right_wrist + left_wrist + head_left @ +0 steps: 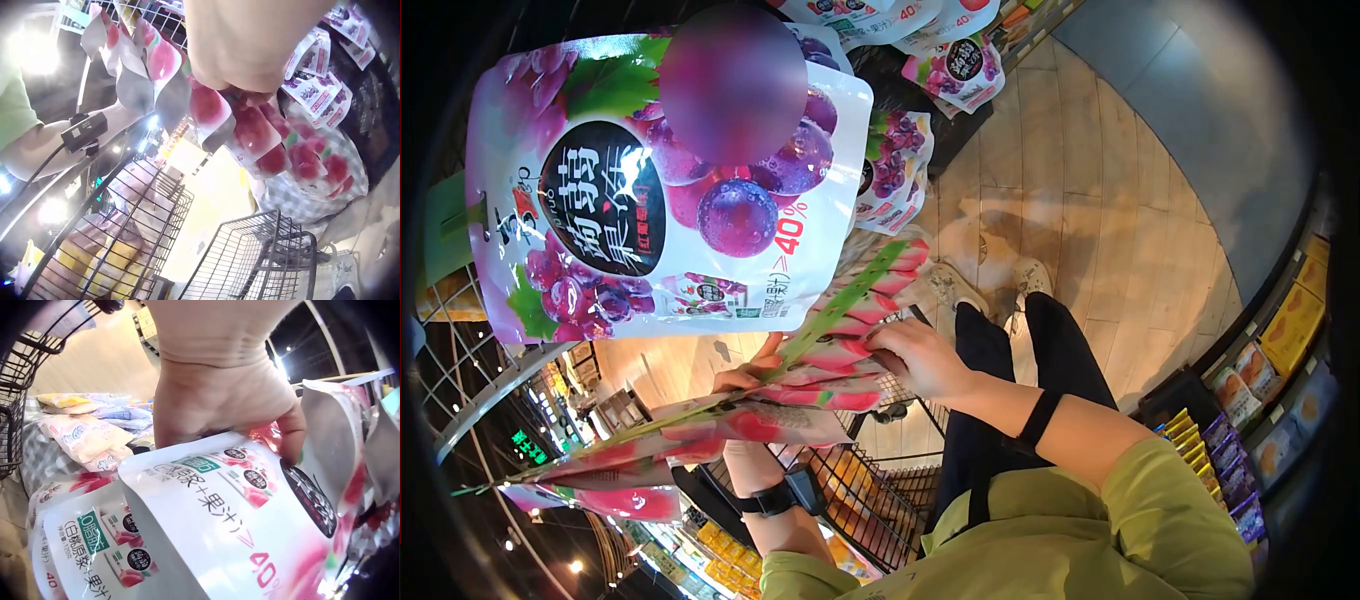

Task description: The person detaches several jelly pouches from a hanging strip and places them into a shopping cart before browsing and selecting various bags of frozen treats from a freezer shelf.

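Observation:
A row of pink-and-white peach jelly pouches [840,370] stands edge-on in front of me in the head view. My left hand [219,394] grips the top of one white peach pouch [231,512], its thumb bent over the pouch's right side. In the head view, the left hand [745,378] is partly hidden behind pouches. My right hand [920,355] holds the near end of the row, fingers curled at the pouch edges. The right wrist view shows the right hand [244,50] over several peach pouches [256,134], its fingertips mostly hidden.
A big grape jelly pouch [770,270] fills the head view's upper left. More grape pouches [895,165] hang beyond the row. Black wire baskets [244,256] stand below, one with yellow packs [119,259]. Packaged goods [1290,320] line the right side.

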`<state>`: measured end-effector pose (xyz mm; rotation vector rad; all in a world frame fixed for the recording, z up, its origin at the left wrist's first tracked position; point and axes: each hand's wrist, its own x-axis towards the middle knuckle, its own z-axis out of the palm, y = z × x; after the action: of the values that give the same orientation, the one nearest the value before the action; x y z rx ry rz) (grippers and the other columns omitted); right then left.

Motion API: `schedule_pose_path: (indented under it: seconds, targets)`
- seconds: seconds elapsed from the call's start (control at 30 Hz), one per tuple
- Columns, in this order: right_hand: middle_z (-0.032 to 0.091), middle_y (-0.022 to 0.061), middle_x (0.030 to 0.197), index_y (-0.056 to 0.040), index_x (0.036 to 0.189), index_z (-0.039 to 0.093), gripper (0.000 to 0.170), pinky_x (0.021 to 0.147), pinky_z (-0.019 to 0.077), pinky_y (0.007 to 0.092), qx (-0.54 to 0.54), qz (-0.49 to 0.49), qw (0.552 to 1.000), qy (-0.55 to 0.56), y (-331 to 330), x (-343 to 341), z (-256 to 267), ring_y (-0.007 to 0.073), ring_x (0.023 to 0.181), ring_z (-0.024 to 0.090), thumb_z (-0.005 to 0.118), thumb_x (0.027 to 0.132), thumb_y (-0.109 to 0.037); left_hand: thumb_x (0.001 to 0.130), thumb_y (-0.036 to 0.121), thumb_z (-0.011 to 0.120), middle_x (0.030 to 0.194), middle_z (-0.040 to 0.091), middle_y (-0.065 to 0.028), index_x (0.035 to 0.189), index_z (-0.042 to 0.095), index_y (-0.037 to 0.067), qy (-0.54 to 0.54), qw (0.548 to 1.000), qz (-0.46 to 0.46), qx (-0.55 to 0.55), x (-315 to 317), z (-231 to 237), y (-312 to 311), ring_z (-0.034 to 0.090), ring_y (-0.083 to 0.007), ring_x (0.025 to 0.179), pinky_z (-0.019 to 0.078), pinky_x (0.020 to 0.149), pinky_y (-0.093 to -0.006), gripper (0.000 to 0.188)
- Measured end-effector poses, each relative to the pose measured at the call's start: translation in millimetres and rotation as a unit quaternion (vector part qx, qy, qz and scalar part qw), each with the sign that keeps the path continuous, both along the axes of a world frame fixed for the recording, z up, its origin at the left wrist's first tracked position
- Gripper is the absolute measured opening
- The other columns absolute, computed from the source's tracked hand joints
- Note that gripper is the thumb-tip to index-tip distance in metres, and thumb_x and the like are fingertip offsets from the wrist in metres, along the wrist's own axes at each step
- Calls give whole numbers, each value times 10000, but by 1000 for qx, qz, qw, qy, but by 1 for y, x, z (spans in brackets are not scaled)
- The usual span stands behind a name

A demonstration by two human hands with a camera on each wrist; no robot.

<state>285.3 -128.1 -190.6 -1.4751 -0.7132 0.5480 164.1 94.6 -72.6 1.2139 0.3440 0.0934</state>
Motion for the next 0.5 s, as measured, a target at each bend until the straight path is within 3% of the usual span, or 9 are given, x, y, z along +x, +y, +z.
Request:
schedule_pose_path:
  seconds: [0.03, 0.1, 0.13, 0.23, 0.27, 0.37, 0.4, 0.47, 0.5]
  targets:
    - [589, 97, 876, -67, 889, 569, 174, 747, 456, 392, 5, 30, 1000, 1, 0, 3, -1, 315, 854, 567, 633, 732, -30, 895, 360, 539, 1138, 594, -235, 927, 569, 34, -4, 1000, -1, -3, -1, 1, -1, 435, -421, 1232, 303, 1034, -597, 329]
    - [587, 96, 867, -63, 900, 589, 172, 767, 453, 378, 6, 43, 999, 8, -1, 5, -2, 304, 876, 562, 632, 739, -22, 890, 363, 542, 1072, 627, -220, 874, 574, 52, -13, 997, -8, 70, 0, 5, -3, 460, -425, 1206, 176, 1089, -595, 313]
    - [584, 91, 862, -57, 900, 597, 159, 771, 453, 369, 36, 43, 998, 28, -1, 5, -4, 299, 886, 561, 625, 749, -19, 893, 389, 525, 989, 652, -196, 832, 569, 65, -3, 997, 11, 82, 3, 7, -9, 526, -418, 1117, 102, 1108, -577, 333]
    - [583, 88, 852, -46, 906, 620, 127, 762, 459, 333, 96, 39, 991, 89, -4, 9, -20, 267, 868, 581, 595, 784, -19, 895, 314, 509, 858, 650, -214, 803, 562, 45, 6, 994, 84, 73, 17, 18, -27, 572, -415, 1004, 168, 1103, -557, 290]
    - [586, 96, 852, -48, 925, 616, 135, 750, 464, 326, 46, 20, 988, 144, -8, 11, -32, 255, 847, 590, 588, 794, -27, 874, 368, 526, 793, 642, -190, 747, 568, 50, 17, 991, 107, 83, 21, 20, -31, 583, -381, 936, 221, 1086, -526, 344]
    - [609, 115, 880, -65, 1014, 599, 186, 717, 475, 313, -78, -68, 964, 245, -8, 27, -81, 230, 778, 609, 567, 831, -73, 845, 411, 556, 786, 638, -183, 707, 575, 50, 26, 992, 95, 81, 30, 26, -33, 579, -377, 922, 282, 1049, -504, 388]
    - [623, 119, 900, -68, 1046, 586, 212, 733, 477, 333, -128, -77, 959, 240, -7, 43, -88, 244, 822, 610, 560, 836, -87, 819, 619, 490, 740, 589, -123, 754, 523, 73, 56, 991, 67, 106, 16, 17, -22, 554, -357, 913, 167, 1099, -537, 551]
    - [636, 123, 920, -70, 1078, 572, 239, 749, 480, 353, -179, -85, 952, 233, -4, 64, -106, 258, 867, 611, 553, 841, -101, 796, 648, 501, 739, 587, -120, 750, 524, 75, 66, 990, 54, 112, 13, 17, -19, 554, -357, 913, 162, 1101, -536, 576]
    - [611, 139, 1017, -69, 1138, 541, 296, 776, 477, 358, -208, -71, 968, 118, -1, 65, -128, 275, 926, 598, 558, 845, -100, 773, 677, 511, 739, 585, -117, 745, 525, 77, 76, 989, 40, 120, 15, 17, -18, 554, -357, 912, 158, 1103, -535, 601]
